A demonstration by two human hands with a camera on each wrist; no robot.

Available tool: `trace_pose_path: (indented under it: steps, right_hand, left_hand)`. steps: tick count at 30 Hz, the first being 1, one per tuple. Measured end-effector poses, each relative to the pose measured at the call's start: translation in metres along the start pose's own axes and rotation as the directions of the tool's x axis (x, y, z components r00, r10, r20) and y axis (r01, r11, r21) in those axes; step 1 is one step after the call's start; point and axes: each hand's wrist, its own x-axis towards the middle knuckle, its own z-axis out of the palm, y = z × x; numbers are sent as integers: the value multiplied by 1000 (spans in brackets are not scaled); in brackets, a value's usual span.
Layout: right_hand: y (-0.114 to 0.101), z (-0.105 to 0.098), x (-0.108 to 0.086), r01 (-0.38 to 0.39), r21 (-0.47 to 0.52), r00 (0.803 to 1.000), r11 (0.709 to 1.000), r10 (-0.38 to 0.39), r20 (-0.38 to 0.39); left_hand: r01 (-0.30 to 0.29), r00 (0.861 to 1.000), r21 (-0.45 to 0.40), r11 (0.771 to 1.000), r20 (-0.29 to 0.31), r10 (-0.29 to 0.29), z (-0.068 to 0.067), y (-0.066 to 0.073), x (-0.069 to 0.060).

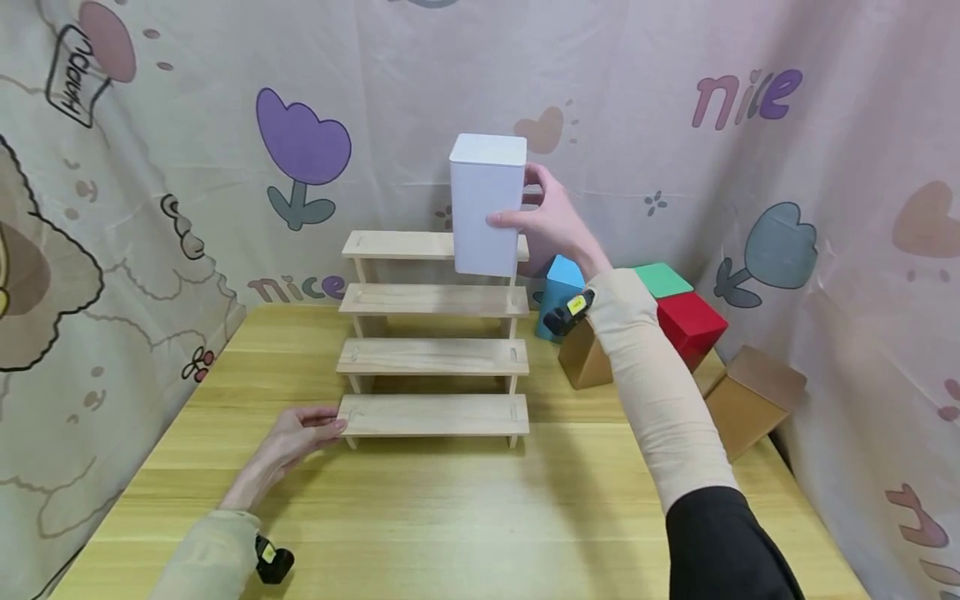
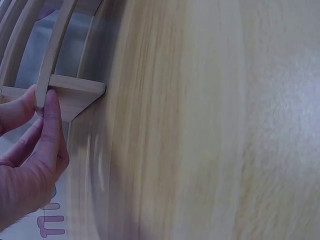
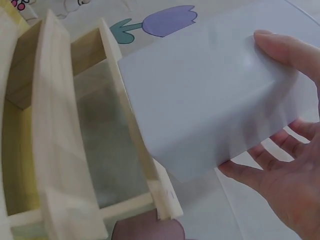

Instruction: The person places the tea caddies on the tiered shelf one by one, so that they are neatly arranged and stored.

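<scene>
1. Nearest, at 8 o'clock on the wooden rack (image 1: 432, 357), the left hand (image 1: 294, 442) pinches the bottom step's end.
2. Toward 3 o'clock, a cream sleeve (image 1: 663, 375) partly blocks a red box (image 1: 690, 321) and a brown box (image 1: 587, 358).
3. Farthest, at 1 o'clock, the right hand's (image 1: 557, 212) spread grip holds a white box (image 1: 480, 196), contents hidden, by the top step.

The right grip (image 1: 558, 218) holds a white box (image 1: 483, 196) while the left grip (image 1: 292, 440) pinches a wooden rack (image 1: 432, 357).
</scene>
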Motion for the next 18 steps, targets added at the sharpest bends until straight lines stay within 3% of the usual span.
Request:
trace_pose_path:
  steps: [5,12,18]
  right_hand:
    - [-1,11,22,28,42,1000,999,-28,-3]
    - [-1,32,44,5,142,1000,990,-4,-7]
    - [2,48,56,11,145,1000,989,-12,8]
  left_hand:
    - [6,1000,-3,1000,-5,-6,0,0,0]
    - [17,1000,-2,1000,-10,-17,-1,-1,-2]
    - [9,1000,4,1000,-18,-9,1,0,0]
